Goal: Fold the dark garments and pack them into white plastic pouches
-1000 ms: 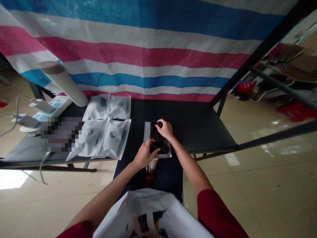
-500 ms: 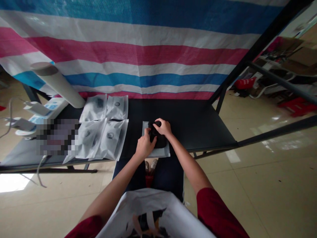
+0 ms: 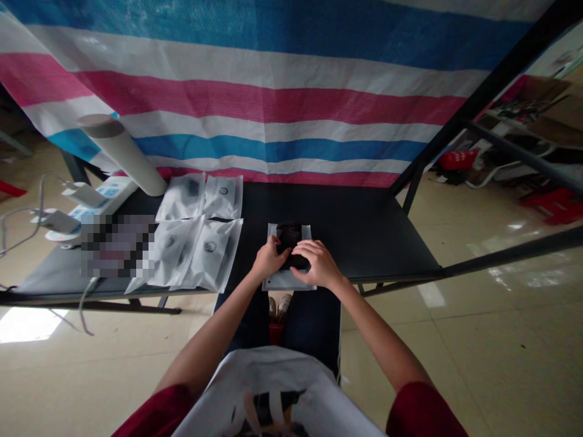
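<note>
A black, soft-looking bundle (image 3: 289, 234) lies on a frosted zip bag (image 3: 283, 280) at the table's near edge; its exact kind cannot be made out. My left hand (image 3: 270, 260) grips the bundle's left side, thumb pointing inward. From the right, my right hand (image 3: 317, 262) curls its fingers over the bundle's near part, the thumb below them. Both hands partly hide the bundle. To the left lie several filled frosted zip bags (image 3: 210, 258), dark contents showing through and round dark marks on some.
A pale bottle with a brownish lid (image 3: 130, 158) leans in view behind a power strip (image 3: 98, 203) with plugs and cables. A blurred-out device (image 3: 119, 246) lies on the black table (image 3: 359, 230). A striped sheet (image 3: 273, 103) hangs behind; a metal frame (image 3: 510, 246) stands right.
My right hand has moved from the bundle's far end toward its near right side. My left hand remains at its left. The bundle's far part is more exposed, and the view has shifted slightly.
</note>
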### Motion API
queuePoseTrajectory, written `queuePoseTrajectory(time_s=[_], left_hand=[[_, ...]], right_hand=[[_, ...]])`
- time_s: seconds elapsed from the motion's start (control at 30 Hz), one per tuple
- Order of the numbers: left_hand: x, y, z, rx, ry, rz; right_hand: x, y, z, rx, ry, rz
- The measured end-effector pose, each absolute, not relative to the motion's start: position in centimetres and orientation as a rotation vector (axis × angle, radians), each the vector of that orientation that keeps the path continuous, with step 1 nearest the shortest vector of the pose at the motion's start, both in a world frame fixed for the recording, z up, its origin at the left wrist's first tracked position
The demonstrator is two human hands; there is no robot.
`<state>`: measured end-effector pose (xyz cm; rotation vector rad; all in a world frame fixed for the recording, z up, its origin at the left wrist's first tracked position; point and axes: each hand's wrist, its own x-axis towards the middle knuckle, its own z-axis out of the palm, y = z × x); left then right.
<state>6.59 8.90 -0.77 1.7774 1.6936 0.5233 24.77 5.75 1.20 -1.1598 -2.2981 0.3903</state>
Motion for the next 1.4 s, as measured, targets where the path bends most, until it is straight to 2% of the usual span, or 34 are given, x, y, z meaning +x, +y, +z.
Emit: queuePoseTrajectory(time_s=[0.2, 0.3, 0.47, 0.63, 0.87, 1.03, 1.23, 1.4], left_hand=[[6.6, 9.3, -0.5, 1.763, 1.682, 0.537], [6.5, 8.9, -0.1, 1.798, 1.673, 0.593], [5.9, 7.5, -0.3, 1.94, 1.661, 0.926], [5.1, 6.6, -1.2, 1.973, 1.613, 0.911], [5.4, 6.2, -1.4, 2.055, 1.589, 0.836], [6.0, 5.6, -0.6, 2.104, 1.541, 0.92], [8.3, 3.8, 0.6, 2.18, 1.225, 0.903], [10.4, 3.6, -0.7, 2.219, 1.138, 0.818]], right_hand=[[24.4, 5.5, -0.5, -1.168, -2.432, 0.262], [24.2, 6.8, 0.2, -1.204, -2.488, 0.26], [23.8, 9.2, 1.9, -1.382, -2.503, 0.276], [23.1, 11.6, 2.5, -1.592, -2.425, 0.187], [22.9, 15.2, 2.5, -1.88, -2.265, 0.484], [22.7, 16.7, 3.1, -2.011, -2.344, 0.619], [22.7, 17.8, 4.0, -2.086, -2.407, 0.65], [23.0, 18.8, 3.5, -2.007, -2.424, 0.795]])
